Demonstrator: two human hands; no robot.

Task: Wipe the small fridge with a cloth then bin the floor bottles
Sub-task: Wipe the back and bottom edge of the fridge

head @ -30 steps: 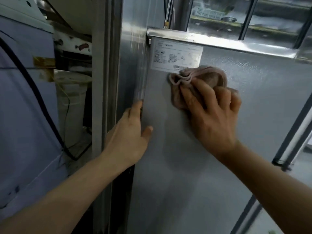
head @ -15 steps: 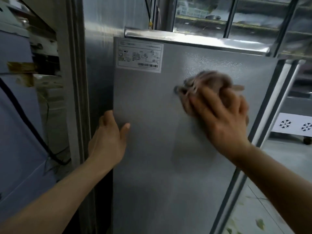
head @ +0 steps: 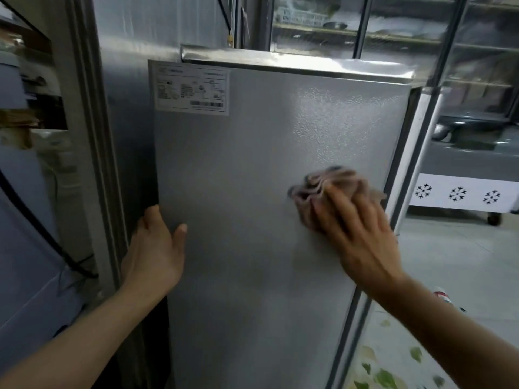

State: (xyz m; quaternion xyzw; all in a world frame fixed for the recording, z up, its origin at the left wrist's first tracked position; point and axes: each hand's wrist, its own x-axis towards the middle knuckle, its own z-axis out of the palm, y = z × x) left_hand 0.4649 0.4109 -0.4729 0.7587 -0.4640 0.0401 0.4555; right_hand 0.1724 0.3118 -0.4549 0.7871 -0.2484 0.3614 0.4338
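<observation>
The small fridge (head: 252, 178) fills the middle of the view, its grey textured side panel facing me, with a white label (head: 191, 90) at its top left. My right hand (head: 362, 237) presses a crumpled pinkish-brown cloth (head: 328, 183) flat against the panel near its right edge. My left hand (head: 157, 254) rests open on the panel's left edge, fingers wrapped around the corner. Part of a bottle with a red and white label (head: 443, 296) peeks out on the floor behind my right forearm.
A steel upright (head: 95, 164) and a black cable (head: 42, 231) stand close on the left. A glass-fronted shelf unit (head: 323, 23) rises behind the fridge. A white chest freezer with snowflake marks (head: 460, 193) sits at the right on a grey floor (head: 463, 262).
My right hand has swept the cloth from beside the label at the top left, across and down to the panel's right edge. My left hand stays on the left edge.
</observation>
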